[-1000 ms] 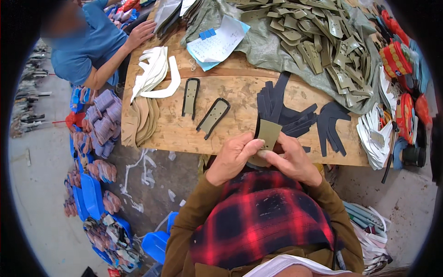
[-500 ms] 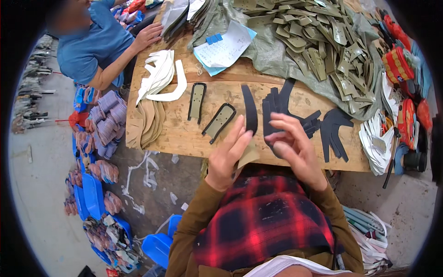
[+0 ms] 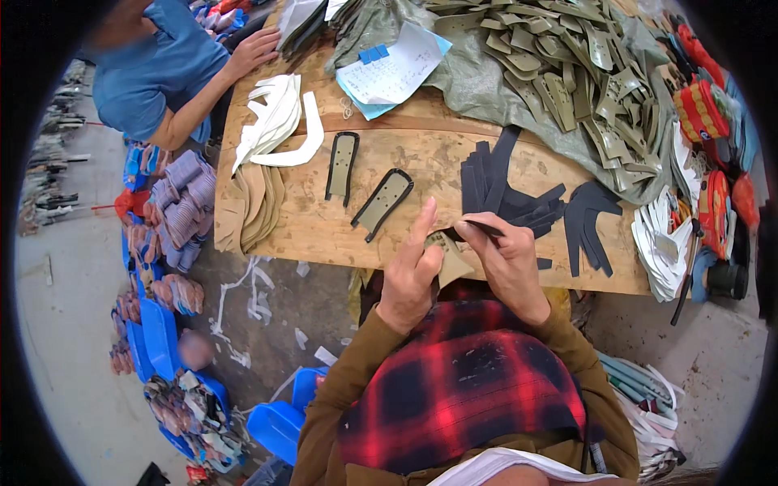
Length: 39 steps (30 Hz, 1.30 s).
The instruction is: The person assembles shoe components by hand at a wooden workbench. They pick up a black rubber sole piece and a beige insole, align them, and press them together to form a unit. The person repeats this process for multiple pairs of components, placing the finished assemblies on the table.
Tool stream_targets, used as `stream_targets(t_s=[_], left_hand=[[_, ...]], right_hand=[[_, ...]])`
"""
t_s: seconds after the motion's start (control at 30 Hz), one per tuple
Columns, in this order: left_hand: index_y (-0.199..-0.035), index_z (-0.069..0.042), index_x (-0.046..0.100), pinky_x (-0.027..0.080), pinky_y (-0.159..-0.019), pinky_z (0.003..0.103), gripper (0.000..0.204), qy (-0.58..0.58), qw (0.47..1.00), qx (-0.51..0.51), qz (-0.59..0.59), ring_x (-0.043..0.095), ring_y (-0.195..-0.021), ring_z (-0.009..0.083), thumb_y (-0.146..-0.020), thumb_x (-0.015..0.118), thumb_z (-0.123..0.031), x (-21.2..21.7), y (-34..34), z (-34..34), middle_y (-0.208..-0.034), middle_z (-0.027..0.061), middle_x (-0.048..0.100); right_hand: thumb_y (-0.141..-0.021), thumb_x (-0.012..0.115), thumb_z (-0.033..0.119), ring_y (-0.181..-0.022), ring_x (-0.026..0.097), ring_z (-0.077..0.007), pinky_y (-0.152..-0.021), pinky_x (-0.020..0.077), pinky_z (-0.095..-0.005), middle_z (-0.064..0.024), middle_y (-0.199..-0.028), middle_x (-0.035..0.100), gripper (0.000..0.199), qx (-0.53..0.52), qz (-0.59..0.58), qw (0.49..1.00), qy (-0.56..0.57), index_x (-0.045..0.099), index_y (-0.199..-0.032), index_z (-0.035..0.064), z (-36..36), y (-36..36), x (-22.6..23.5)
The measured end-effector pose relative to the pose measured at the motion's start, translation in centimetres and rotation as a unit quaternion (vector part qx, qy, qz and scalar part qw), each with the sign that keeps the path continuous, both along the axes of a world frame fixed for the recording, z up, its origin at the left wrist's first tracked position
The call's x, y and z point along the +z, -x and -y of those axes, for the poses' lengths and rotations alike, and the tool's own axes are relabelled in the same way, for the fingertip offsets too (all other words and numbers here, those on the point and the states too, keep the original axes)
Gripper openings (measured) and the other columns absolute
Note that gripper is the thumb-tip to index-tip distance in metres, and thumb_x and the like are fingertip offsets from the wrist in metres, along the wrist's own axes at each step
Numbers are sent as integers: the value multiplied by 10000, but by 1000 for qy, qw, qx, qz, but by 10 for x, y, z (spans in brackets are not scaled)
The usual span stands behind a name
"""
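Note:
My left hand (image 3: 408, 283) is at the table's near edge, closed on a curved olive piece (image 3: 455, 263) with small holes, its index finger raised. Just right of it, my right hand (image 3: 510, 271) pinches a black strip (image 3: 483, 228) at the olive piece's upper edge; fingers hide much of the strip. Beyond my left hand lie two olive pieces bordered in black, one upright (image 3: 343, 168) and one slanted (image 3: 382, 204). A loose stack of black strips (image 3: 496, 182) lies just beyond my right hand, with forked black pieces (image 3: 589, 227) farther right.
White curved pieces (image 3: 271, 121) and tan pieces (image 3: 261, 212) lie on the wooden table's left. Papers with a blue clip (image 3: 397, 73) sit farther back. A large olive heap (image 3: 567, 73) covers a grey sheet. A co-worker in blue (image 3: 174, 73) rests a hand at the far left edge.
The black strip that stood out beyond my left fingertips is now between my hands at the olive piece. My right hand has moved left from over the black stack and closed in a pinch.

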<state>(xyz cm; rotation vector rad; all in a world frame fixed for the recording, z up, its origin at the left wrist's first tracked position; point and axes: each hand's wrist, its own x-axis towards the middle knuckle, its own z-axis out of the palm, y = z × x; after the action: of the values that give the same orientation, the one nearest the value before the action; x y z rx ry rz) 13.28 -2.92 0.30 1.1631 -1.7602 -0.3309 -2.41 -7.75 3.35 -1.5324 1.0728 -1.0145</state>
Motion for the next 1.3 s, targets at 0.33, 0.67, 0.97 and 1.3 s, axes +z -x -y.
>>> stream_targets(t_s=[0.33,0.67,0.97,1.3], left_hand=[[-976,-12,474,529,-849,416,292,-24,999,21,16,633,-1067,387,-768,655,86,-26,1,7,-1242,242,606],[-972,-40,522,517,-739,400,279,-72,983,26,166,641,-942,315,-722,630,17,-27,1,9,-1079,134,621],[-1138,18,559,495,-720,398,251,-289,951,-23,-107,643,-848,357,-955,572,-154,28,10,8,-893,193,652],[-1094,-15,580,475,-766,321,193,-460,829,-210,-237,586,-848,162,-977,526,-159,36,10,-4,-943,66,621]], right_hand=[[-957,590,83,-716,637,-105,-653,500,-262,-135,-837,703,155,10,-16,998,-63,663,-1017,-40,-4,2,12],[-1020,478,172,-852,662,-130,-791,520,-270,-95,-930,690,302,51,111,977,-177,660,-1026,-70,-4,14,38],[-995,540,150,-685,574,-96,-675,488,-230,-57,-885,628,250,119,159,960,-195,682,-1074,-39,19,45,3],[-941,639,129,-488,531,-48,-472,425,-187,8,-620,587,162,121,208,913,-331,628,-804,43,7,37,-4]])
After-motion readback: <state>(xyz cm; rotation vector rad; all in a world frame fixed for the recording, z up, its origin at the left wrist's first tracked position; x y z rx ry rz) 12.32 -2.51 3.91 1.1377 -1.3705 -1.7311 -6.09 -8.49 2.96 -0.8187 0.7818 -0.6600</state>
